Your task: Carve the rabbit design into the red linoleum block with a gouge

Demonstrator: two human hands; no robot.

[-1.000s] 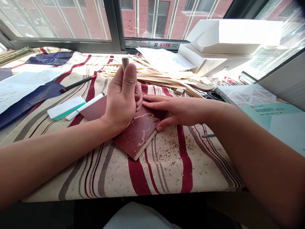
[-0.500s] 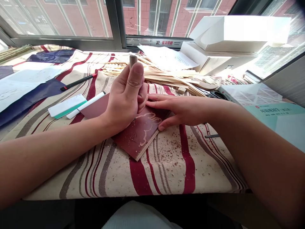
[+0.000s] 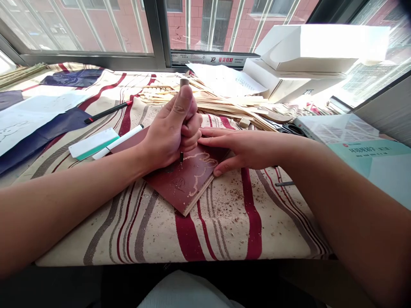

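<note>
The left hand (image 3: pixel 170 132) is clamped around a carving gouge (image 3: pixel 184 82), its tip down on a red-stained woodblock (image 3: pixel 180 184). The open right hand (image 3: pixel 247 149) presses the block from three o'clock, and the block lies on a striped cloth (image 3: pixel 205 231).

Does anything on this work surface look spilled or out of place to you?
Yes: pale crumbs are scattered over the striped cloth around the dark red carving block, apparently from its pale carved lines.
</note>
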